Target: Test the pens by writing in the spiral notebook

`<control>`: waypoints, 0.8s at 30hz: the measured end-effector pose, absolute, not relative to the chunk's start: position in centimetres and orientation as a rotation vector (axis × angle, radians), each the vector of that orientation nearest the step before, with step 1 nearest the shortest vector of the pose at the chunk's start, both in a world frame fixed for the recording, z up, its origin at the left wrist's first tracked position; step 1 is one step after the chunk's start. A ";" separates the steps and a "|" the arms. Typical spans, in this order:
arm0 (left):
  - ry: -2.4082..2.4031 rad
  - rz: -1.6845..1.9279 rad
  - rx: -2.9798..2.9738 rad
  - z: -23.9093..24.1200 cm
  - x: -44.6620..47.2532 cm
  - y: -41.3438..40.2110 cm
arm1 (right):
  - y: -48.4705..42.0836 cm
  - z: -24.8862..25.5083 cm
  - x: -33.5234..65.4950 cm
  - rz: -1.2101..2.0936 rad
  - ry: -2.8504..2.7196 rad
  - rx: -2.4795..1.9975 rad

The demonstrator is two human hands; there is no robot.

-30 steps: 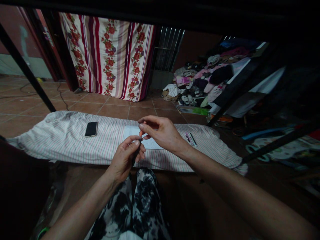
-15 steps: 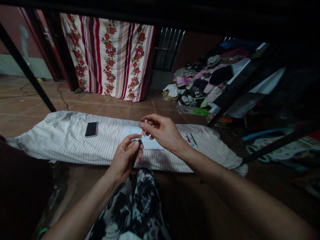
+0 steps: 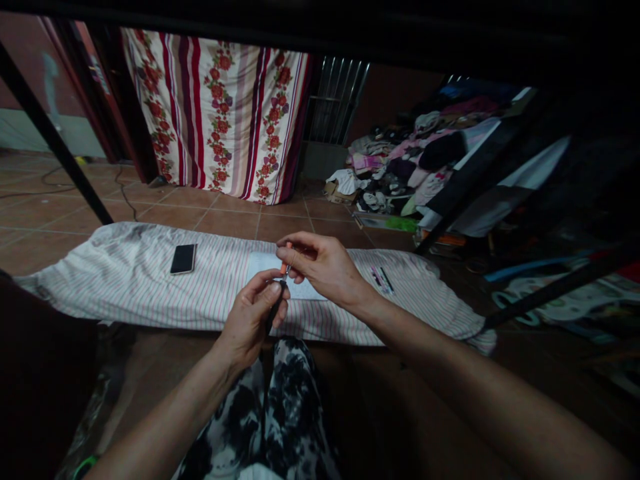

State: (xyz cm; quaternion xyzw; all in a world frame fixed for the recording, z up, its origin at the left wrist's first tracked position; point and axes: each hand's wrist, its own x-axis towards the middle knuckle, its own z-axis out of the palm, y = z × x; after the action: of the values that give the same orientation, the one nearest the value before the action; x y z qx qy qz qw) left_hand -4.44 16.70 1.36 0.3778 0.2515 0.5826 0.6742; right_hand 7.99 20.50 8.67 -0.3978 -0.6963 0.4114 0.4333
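Observation:
My left hand point(image 3: 257, 310) is closed around a slim black pen-like stick point(image 3: 275, 313), tilted with its pale tip upward. Just above it, my right hand point(image 3: 317, 263) pinches a small orange piece point(image 3: 285, 268), whose exact kind I cannot make out. The orange piece and the tip of the black stick meet or nearly meet between the two hands. Behind and below them, a white sheet of paper point(image 3: 257, 263) with faint marks lies on the striped cloth point(image 3: 135, 287), partly hidden by both hands.
A dark-screened phone point(image 3: 183, 259) lies on the cloth at left. Several pens point(image 3: 383, 280) rest on it at right. Black metal bars point(image 3: 55, 133) frame the view. Beyond are a tiled floor point(image 3: 230, 217), a floral curtain point(image 3: 220, 120) and a heap of clothes point(image 3: 400, 160).
My right hand has shifted slightly left and down with the orange piece, bringing it closer to the tip of the black stick. My left hand has barely moved.

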 end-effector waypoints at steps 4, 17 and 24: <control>0.545 1.318 0.847 1.3 -4.4 16.7 | 20.5 8.6 8.0 1.038 -1.724 -0.972; 0.558 1.304 0.836 1.6 -4.4 16.7 | 20.3 8.9 7.9 1.017 -1.750 -0.980; 0.549 1.296 0.831 1.5 -4.6 16.6 | 20.3 8.6 7.9 1.026 -1.744 -0.965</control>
State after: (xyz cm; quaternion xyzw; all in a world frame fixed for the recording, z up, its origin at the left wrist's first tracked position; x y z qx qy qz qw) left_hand -4.56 16.61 1.46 0.3706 0.2451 0.5782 0.6843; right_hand 7.94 20.32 8.61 -0.3878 -0.7007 0.4119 0.4348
